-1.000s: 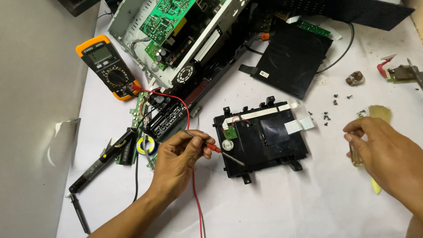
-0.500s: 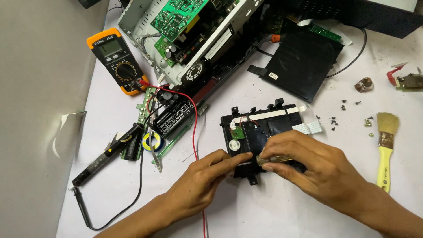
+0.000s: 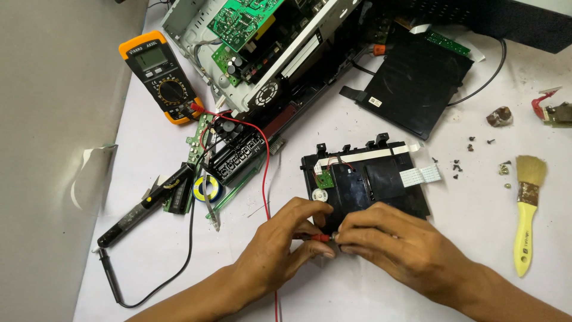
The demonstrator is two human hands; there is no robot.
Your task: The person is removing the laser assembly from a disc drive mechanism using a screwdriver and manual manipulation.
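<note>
Both hands are meeting at the near edge of the black disc-drive module (image 3: 369,182), mid-worktop: left hand (image 3: 280,247) fingers pinching the red multimeter probe (image 3: 316,237), right hand (image 3: 390,244) fingers closed, steadying its tip.

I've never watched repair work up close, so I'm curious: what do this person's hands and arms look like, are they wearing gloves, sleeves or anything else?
Both are bare. The left hand and the right hand have no gloves, and no rings, watch or wristband show. The forearms are uncovered as far as the picture's bottom edge, so no sleeve is in view. The fingernails look short and plain.
</note>
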